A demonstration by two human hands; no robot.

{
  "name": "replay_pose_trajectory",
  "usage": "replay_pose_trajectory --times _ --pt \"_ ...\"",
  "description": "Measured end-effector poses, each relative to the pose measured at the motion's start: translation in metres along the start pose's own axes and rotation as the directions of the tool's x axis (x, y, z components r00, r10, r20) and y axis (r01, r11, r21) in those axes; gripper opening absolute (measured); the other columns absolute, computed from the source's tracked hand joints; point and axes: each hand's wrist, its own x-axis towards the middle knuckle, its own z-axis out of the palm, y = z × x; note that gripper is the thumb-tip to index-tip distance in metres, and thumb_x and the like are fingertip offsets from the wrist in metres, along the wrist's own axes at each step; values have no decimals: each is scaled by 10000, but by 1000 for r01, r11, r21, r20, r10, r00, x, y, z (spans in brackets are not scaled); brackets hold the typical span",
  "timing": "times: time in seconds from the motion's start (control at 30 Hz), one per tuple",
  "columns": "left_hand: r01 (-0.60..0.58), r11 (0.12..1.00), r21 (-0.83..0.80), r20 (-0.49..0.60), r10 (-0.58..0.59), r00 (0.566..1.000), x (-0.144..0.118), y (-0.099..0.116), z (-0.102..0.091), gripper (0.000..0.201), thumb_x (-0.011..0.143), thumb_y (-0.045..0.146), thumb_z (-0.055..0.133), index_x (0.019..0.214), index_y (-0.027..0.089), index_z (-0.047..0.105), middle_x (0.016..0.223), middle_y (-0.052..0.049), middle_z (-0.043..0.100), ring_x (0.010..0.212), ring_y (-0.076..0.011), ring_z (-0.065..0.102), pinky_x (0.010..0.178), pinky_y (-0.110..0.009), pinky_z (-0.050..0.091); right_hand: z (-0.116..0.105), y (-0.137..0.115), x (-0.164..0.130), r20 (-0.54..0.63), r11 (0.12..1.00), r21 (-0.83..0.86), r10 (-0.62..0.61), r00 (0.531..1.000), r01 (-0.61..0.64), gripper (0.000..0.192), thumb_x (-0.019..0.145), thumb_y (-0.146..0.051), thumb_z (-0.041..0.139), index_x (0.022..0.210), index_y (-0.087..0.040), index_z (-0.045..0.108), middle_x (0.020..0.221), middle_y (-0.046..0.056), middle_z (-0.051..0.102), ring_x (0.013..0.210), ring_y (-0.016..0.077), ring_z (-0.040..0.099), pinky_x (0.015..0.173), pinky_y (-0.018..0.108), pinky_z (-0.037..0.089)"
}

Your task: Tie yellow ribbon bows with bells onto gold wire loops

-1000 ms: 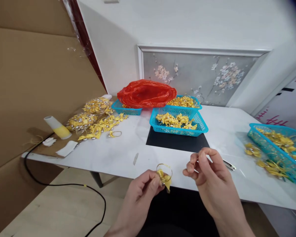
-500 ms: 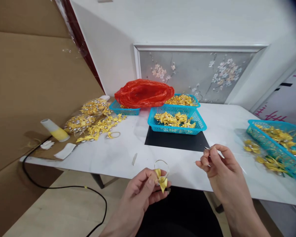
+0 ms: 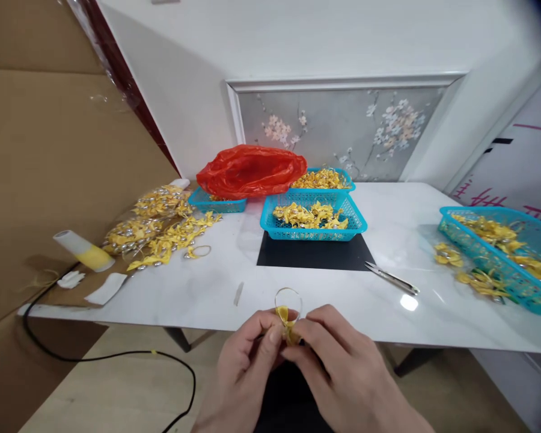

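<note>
Both my hands meet at the near edge of the white table (image 3: 324, 288), pinching one small yellow ribbon bow with a thin wire loop (image 3: 287, 308) that rises above my fingers. My left hand (image 3: 247, 361) grips the bow from the left, my right hand (image 3: 338, 367) from the right, fingertips touching. The lower part of the bow is hidden between my fingers. A pair of small metal scissors (image 3: 391, 278) lies on the table to the right of my hands.
A blue basket of yellow bows (image 3: 356, 222) stands behind a black mat (image 3: 313, 258). Two more blue baskets and a red plastic bag (image 3: 251, 170) sit further back. Another blue basket (image 3: 500, 264) is at right, loose bows (image 3: 162, 231) and a yellow-white tube (image 3: 83, 251) at left. A black cable (image 3: 117, 355) hangs below.
My right hand has come left and down from beside the scissors to join my left hand on the bow. The scissors now lie uncovered on the table. The view has shifted.
</note>
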Motion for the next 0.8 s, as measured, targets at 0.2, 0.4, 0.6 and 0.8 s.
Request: replay_pose_trajectory --times 0.2,0.4,0.6,0.8 --pt "72 972 -222 0 -74 997 -4 4 7 204 940 325 620 796 194 681 891 -20 658 941 -172 592 913 -249 516 3 7 2 -59 998 64 23 998 -19 219 942 -58 460 960 -164 651 845 63 588 657 136 649 605 242 585" --pt "89 960 -265 25 -86 996 -2 3 4 198 894 311 690 745 185 661 862 -10 649 886 -150 583 910 -245 512 2 5 4 -65 998 63 31 997 -27 204 939 -65 475 924 -157 657 818 65 589 616 138 631 560 251 572" --pt "62 986 -157 -28 -67 997 1 -1 2 207 922 319 656 762 189 643 817 4 643 836 -136 570 810 -205 506 6 2 5 -85 1000 12 -8 996 9 177 923 -40 506 926 -124 662 805 83 589 623 144 626 571 260 583" --pt "31 984 -173 -107 -50 993 3 -4 2 200 922 332 656 764 211 634 768 27 647 802 -130 594 789 -213 540 8 0 5 -105 999 -44 -25 994 21 174 896 -18 490 849 -114 629 765 80 566 587 145 584 514 263 553"
